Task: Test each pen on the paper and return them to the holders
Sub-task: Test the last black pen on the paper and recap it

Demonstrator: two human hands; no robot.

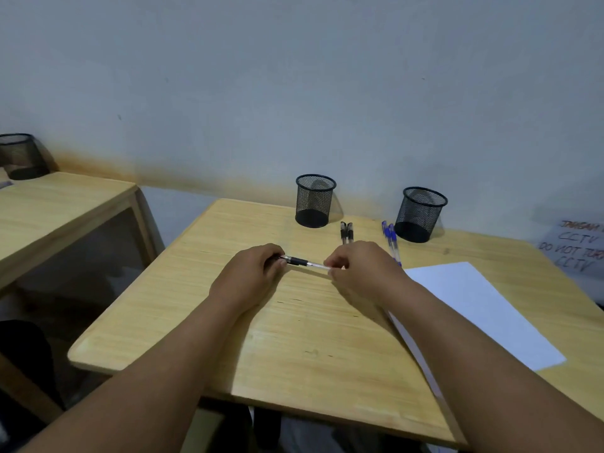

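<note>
A black pen with a clear barrel is held level above the wooden table. My left hand grips its black end and my right hand pinches the clear end. Two black pens lie behind my right hand. Blue pens lie beside them, partly hidden by my right hand. Two black mesh holders stand at the back: the left holder and the right holder; both look empty. A white paper lies on the right, under my right forearm.
A wall runs close behind the holders. A handwritten sign leans at the far right. A second wooden table stands to the left across a gap, with another mesh holder on it.
</note>
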